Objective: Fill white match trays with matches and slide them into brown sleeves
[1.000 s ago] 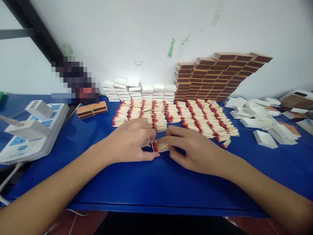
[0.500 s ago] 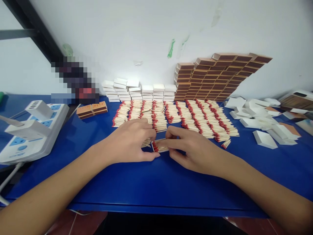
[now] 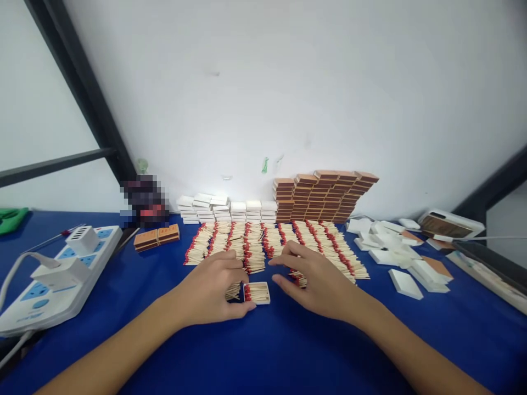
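Observation:
A small white matchbox tray [image 3: 257, 293] lies on the blue table, with red-headed matches in it. My left hand [image 3: 216, 288] curves round the left end of the tray, its thumb at the lower left edge, and some loose matches [image 3: 233, 291] show under its palm. Just right of the tray my right hand [image 3: 302, 277] hovers with fingers apart and nothing between them. Behind both hands, rows of matches [image 3: 253, 249] lie side by side, heads lined up in red bands.
White trays [image 3: 222, 208] and brown matchboxes [image 3: 317, 197] are stacked along the wall. More white trays [image 3: 387, 247] lie loosely at the right. At the left are a tied matchbox bundle [image 3: 157, 237] and a power strip [image 3: 69, 280] with plugs and cables.
My right hand has come off the tray to the right and its fingers have spread. My left hand stays beside the tray. The camera view has tilted up.

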`<state>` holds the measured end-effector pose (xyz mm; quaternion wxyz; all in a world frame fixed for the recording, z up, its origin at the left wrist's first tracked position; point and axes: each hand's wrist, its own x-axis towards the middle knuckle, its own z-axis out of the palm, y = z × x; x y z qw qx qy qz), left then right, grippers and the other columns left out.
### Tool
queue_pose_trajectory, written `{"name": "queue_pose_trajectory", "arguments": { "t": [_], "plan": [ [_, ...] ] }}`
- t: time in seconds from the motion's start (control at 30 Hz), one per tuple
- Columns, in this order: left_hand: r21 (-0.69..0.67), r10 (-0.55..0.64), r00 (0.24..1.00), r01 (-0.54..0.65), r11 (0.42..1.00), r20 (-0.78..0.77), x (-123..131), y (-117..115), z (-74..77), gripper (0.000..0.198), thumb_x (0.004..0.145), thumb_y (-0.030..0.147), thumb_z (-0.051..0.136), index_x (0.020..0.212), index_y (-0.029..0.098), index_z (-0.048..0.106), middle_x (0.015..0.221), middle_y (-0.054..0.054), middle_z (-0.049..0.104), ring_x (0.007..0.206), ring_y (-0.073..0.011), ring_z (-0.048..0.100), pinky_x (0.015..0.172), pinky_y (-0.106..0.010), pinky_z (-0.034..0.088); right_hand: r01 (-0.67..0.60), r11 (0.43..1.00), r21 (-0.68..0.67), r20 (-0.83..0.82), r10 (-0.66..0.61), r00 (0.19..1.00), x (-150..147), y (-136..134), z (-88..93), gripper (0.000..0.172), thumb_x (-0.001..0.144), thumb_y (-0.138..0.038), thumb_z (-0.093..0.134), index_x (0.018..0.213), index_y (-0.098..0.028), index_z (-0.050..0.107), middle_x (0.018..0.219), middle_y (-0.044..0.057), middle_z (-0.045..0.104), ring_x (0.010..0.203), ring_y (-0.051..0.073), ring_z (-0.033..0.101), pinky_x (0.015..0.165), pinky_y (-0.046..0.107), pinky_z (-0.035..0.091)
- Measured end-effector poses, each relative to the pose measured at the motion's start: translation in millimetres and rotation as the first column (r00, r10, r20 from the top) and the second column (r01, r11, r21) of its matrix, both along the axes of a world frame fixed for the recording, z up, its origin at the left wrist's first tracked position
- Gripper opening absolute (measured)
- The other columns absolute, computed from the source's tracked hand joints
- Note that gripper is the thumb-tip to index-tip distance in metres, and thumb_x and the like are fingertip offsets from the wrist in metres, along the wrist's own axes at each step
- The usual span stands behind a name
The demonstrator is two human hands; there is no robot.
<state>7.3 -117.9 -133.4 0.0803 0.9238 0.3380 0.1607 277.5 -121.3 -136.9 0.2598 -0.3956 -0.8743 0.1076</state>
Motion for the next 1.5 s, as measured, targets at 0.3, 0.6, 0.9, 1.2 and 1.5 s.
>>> {"name": "queue_pose_trajectory", "arguments": {
  "t": [0.3,0.6,0.9,1.2,1.5],
  "plan": [
    [0.039,0.022,0.991,-0.028,0.999,0.13,3,2,2.8,0.027,0.086,0.046,0.079,0.093,0.021,0.076,0.081,-0.003,0.07,0.085,-0.0214,0.062,0.076,-0.035,0.049,-0.108,0.975,-0.194,-0.06,0.098,0.993,-5,-11,5.2,0.028,0.09,-0.034,0.079,0.115,-0.023,0.07,0.109,0.006,0.065,0.101,0.022,0.062,0.087,0.037,0.052],
    [0.034,0.084,0.993,-0.087,0.996,0.083,6,15,38.2,0.049,0.083,0.058,0.079,0.117,0.023,0.072,0.098,-0.005,0.071,0.093,-0.0226,0.065,0.082,-0.037,0.052,-0.088,0.986,-0.144,-0.117,0.071,0.991,-1,-1,7.0,0.018,0.088,-0.034,0.079,0.095,-0.02,0.07,0.09,0.002,0.064,0.084,0.018,0.059,0.072,0.031,0.046],
    [0.172,0.183,0.966,-0.215,0.961,0.183,76,131,116.9,0.043,0.092,0.049,0.067,0.12,0.017,0.07,0.115,-0.012,0.073,0.105,-0.0248,0.067,0.093,-0.038,0.052,-0.02,0.993,-0.117,-0.15,0.002,0.989,4,10,6.8,0.017,0.089,-0.033,0.078,0.089,-0.02,0.067,0.09,0.003,0.065,0.081,0.018,0.06,0.071,0.03,0.045],
    [0.15,0.236,0.972,-0.234,0.96,0.008,114,182,116.1,0.036,0.089,0.04,0.072,0.113,0.013,0.072,0.114,-0.015,0.076,0.107,-0.0291,0.068,0.092,-0.039,0.05,0.0,0.997,-0.079,-0.173,-0.014,0.985,4,15,2.2,0.021,0.089,-0.035,0.077,0.101,-0.019,0.071,0.098,0.005,0.066,0.081,0.017,0.061,0.072,0.031,0.048],
    [0.101,0.266,0.964,-0.263,0.96,-0.016,111,201,111.4,0.032,0.09,0.046,0.075,0.095,0.015,0.071,0.1,-0.007,0.073,0.095,-0.02,0.067,0.092,-0.04,0.053,0.027,0.999,-0.021,-0.162,-0.03,0.986,6,16,6.1,0.018,0.09,-0.033,0.075,0.1,-0.019,0.07,0.096,0.005,0.066,0.084,0.019,0.061,0.077,0.033,0.049]
  ]
}}
